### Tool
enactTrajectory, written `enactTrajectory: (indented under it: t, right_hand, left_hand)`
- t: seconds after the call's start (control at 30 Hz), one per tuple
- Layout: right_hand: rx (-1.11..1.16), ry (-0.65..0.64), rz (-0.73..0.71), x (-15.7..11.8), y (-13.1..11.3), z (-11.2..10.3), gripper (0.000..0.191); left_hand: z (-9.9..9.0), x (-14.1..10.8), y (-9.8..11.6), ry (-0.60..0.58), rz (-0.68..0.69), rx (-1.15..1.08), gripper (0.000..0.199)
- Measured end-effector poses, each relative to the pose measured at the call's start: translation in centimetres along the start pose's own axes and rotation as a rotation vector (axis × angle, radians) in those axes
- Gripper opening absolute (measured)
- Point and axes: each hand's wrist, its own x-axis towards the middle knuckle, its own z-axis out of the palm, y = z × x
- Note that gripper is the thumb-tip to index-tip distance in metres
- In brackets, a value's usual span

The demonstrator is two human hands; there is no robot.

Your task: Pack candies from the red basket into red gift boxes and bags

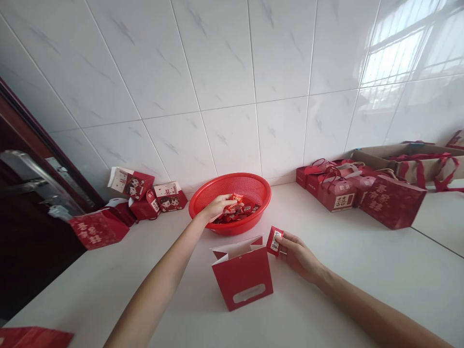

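Note:
My left hand (218, 208) reaches over the near rim of a red plastic basket (207, 193), its fingers closed on a small red packet (237, 198). More small red packets (246, 209) lie in the bottom of the basket. To the right, my right hand (295, 253) grips another red packet (274, 240) with a white label bearing dark characters. Between my forearms stands a red paper gift box (243, 275), upright, its top open and a pale oval cut-out low on the near side. The packet in my right hand is just beside the box's upper right edge.
Red gift boxes (139, 191) are heaped at the left by a dark door (21, 232) with a metal handle. Several more red boxes (337, 191) and a cardboard box (380, 157) with red ribbons stand at the right. A tiled wall (232, 140) backs the white table (311, 309).

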Motion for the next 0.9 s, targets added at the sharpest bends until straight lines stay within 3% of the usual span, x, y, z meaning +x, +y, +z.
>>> enactTrajectory:
  t: [0.13, 0.3, 0.43, 0.53, 0.6, 0.73, 0.8, 0.9]
  right_hand:
    - [0.027, 0.028, -0.004, 0.2, 0.1, -0.1, 0.035]
    - [0.086, 0.02, 0.015, 0.3, 0.1, -0.2, 0.033]
    - [0.078, 0.027, 0.016, 0.3, 0.1, -0.1, 0.034]
    - [0.071, 0.037, 0.021, 0.2, 0.1, 0.0, 0.04]
    - [0.07, 0.021, 0.018, 0.2, 0.0, 0.1, 0.043]
    - [0.052, -0.058, -0.017, 0.0, -0.1, 0.2, 0.042]
    - [0.046, -0.107, -0.04, -0.1, -0.1, 0.3, 0.04]
    - [0.04, -0.13, -0.053, -0.3, -0.1, 0.3, 0.032]
  left_hand:
    - [0.1, 0.1, 0.1, 0.052, 0.013, 0.108, 0.03]
    - [1.2, -0.4, 0.9, 0.014, 0.106, 0.134, 0.033]
    - [4.2, -2.3, 2.9, -0.175, 0.234, 0.32, 0.031]
    - [7.0, -3.8, 4.2, -0.401, 0.24, 0.581, 0.024]
    - [8.6, -4.4, 4.5, -0.46, 0.24, 0.746, 0.021]
    - [10.4, -5.0, 3.8, -0.506, 0.14, 0.895, 0.025]
    - [10.6, -5.1, 3.3, -0.486, 0.09, 0.924, 0.027]
    - [10.0, -5.0, 3.5, -0.465, 0.13, 0.948, 0.032]
